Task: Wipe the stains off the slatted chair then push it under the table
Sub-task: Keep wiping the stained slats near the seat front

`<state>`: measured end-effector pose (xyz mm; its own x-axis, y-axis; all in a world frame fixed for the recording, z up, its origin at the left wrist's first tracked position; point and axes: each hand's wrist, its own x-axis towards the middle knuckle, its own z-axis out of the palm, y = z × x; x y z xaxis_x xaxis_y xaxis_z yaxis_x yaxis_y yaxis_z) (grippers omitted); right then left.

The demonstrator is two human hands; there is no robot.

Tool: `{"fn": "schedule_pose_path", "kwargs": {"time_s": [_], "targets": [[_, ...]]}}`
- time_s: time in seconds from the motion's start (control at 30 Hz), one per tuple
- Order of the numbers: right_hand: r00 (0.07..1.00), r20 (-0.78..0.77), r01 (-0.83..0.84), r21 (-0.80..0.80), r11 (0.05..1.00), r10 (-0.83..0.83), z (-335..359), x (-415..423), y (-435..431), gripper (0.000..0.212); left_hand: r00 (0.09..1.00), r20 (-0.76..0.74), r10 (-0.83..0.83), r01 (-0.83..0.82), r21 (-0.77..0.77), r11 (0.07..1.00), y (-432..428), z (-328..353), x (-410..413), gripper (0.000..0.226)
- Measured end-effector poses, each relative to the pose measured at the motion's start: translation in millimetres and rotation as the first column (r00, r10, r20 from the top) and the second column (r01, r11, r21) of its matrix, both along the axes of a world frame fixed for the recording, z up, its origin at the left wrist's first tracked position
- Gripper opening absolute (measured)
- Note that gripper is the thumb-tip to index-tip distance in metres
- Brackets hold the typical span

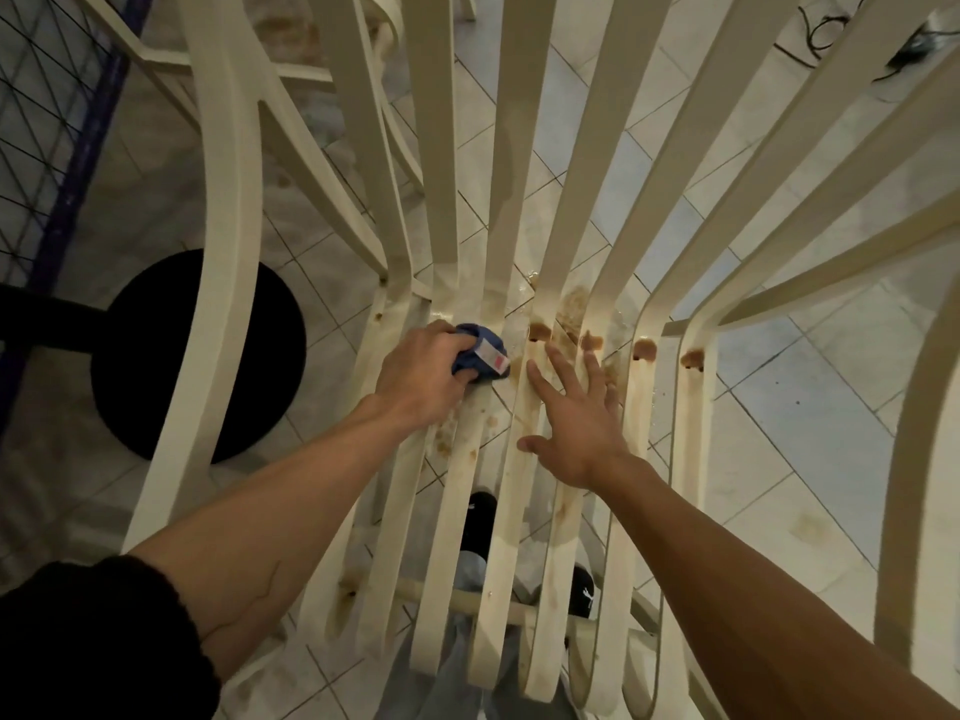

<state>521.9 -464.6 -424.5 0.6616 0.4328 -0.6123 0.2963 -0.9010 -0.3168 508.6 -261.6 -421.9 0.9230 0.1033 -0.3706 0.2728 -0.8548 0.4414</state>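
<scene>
A cream slatted chair [524, 148] fills the view, seen from above, with its seat slats running toward me. Brown stains [571, 309] sit where the seat bends up into the back, and more blotches [457, 439] mark the seat slats. My left hand [421, 376] grips a bunched blue cloth [480, 356] with a white and red label, pressed on the seat slats near the bend. My right hand [576, 413] lies flat on the slats just right of the cloth, fingers spread and straight.
A round black base [156, 356] stands on the tiled floor at left, beside a wire mesh panel [41, 122]. Another cream chair frame [291, 70] is at the upper left. Black cables [831, 28] lie on the floor at upper right. My shoes [480, 522] show below the slats.
</scene>
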Motion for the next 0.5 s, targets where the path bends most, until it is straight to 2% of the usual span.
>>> {"fn": "schedule_pose_path", "kwargs": {"time_s": [0.07, 0.17, 0.27, 0.33, 0.43, 0.5], "targets": [[1.000, 0.006, 0.009, 0.005, 1.000, -0.009, -1.3, -0.9, -0.2, 0.092, 0.999, 0.023, 0.050, -0.048, -0.053, 0.997, -1.5, -2.8, -3.2, 0.025], [1.000, 0.018, -0.006, 0.000, 1.000, 0.006, -3.6, -2.6, -3.0, 0.091, 1.000, -0.024, -0.011, 0.008, -0.104, 0.995, -1.7, -1.8, -19.0, 0.024], [0.999, 0.044, -0.005, 0.002, 1.000, 0.005, -5.8, -5.5, -3.7, 0.090, 0.989, -0.101, -0.108, 0.102, -0.057, 0.993, 3.7, -1.0, -33.8, 0.025], [0.999, 0.052, -0.008, -0.005, 1.000, 0.008, -6.0, -6.8, -2.1, 0.090, 0.984, -0.091, -0.154, 0.156, 0.014, 0.988, 6.0, -1.2, -30.6, 0.022], [0.998, 0.062, -0.018, 0.003, 1.000, 0.018, -6.6, -8.4, -1.8, 0.088, 0.997, 0.001, -0.076, 0.076, 0.008, 0.997, 3.6, -2.8, -18.4, 0.021], [0.998, 0.062, -0.023, 0.005, 1.000, 0.023, -7.2, -7.6, -4.3, 0.087, 1.000, 0.011, -0.010, 0.010, -0.021, 1.000, 1.6, -6.5, -13.6, 0.023]]}}
